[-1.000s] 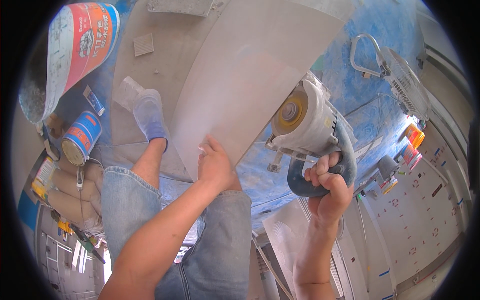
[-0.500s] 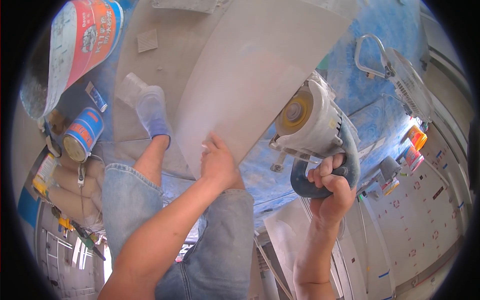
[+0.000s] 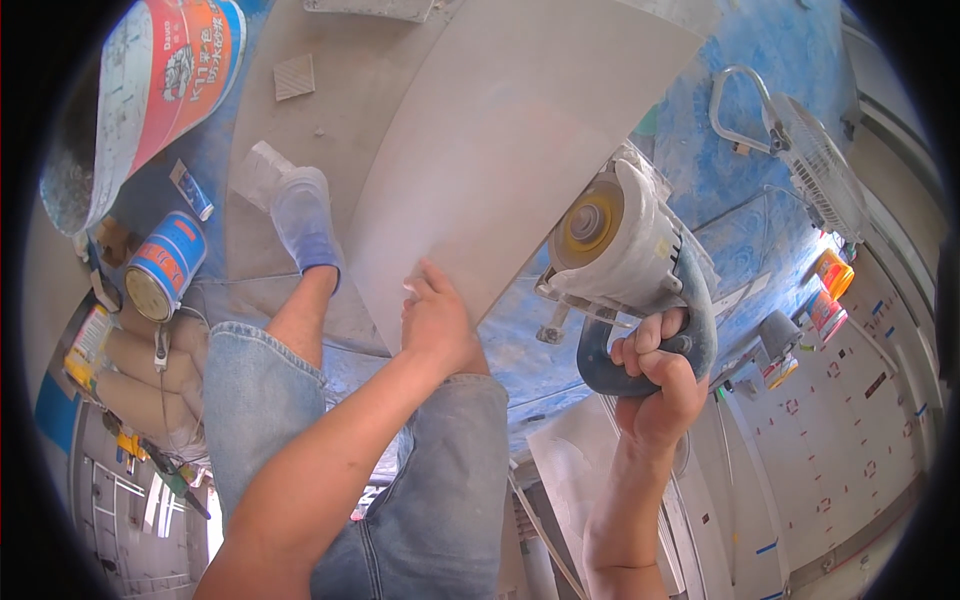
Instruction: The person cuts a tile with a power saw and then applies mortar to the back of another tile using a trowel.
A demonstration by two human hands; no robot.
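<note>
Very little moves relative to the earlier frame: the whole view shifts slightly, while both hands, the slab and the power saw keep nearly the same arrangement.

Position of parts: the pale grey slab (image 3: 510, 145) runs from the person's knees toward the top of the view, between the covered left foot (image 3: 302, 218) and the power saw (image 3: 645, 240). The saw sits beside the slab's right edge, its yellow-ringed hub (image 3: 608, 215) facing the slab side. Whether saw and slab touch cannot be determined.

Left hand (image 3: 440, 325): rests on the near end of the slab, palm down. The visible fingers are extended and slightly apart; the thumb is hidden.

Right hand (image 3: 662, 362): fingers are curled tightly around the dark loop handle (image 3: 607, 374) of the saw.

Handling: the slab is probably stiff, fairly heavy and brittle at its corners. Its smooth face may be slippery, particularly if dusty; support it by opposite edges and avoid loading one corner. The saw appears dense and front-heavy. Grip the loop handle fully and keep fingers away from the hub and the guard opening.

Surroundings: a paint can (image 3: 172, 262) stands to the left, a fan (image 3: 820, 165) to the right.
</note>
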